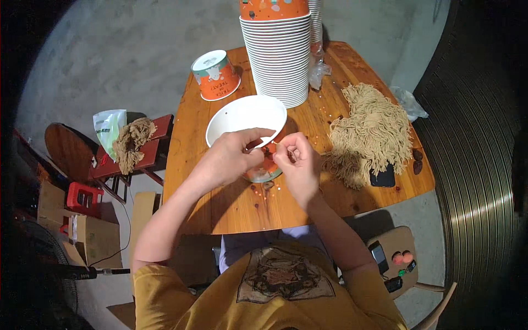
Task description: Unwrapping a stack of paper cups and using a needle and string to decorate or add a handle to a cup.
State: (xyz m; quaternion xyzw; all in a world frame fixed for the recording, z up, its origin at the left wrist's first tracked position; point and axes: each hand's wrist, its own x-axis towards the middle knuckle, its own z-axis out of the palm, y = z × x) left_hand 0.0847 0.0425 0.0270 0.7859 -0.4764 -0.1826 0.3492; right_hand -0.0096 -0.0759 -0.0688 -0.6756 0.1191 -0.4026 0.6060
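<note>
Holds the orange bucket by its rim in the left hand, pinches a tiny pale thing just beside the bucket in the right hand.

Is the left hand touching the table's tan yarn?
No, the left hand is at the open bucket, while the tan yarn lies farther right.

The pale bit at the right hand's fingertips, mid-dial, is way too tiny to make out, the paper-bucket stack at 12 o'clock gets chopped by the top edge, and tan yarn kinda half-buries a black phone around 3.
</note>
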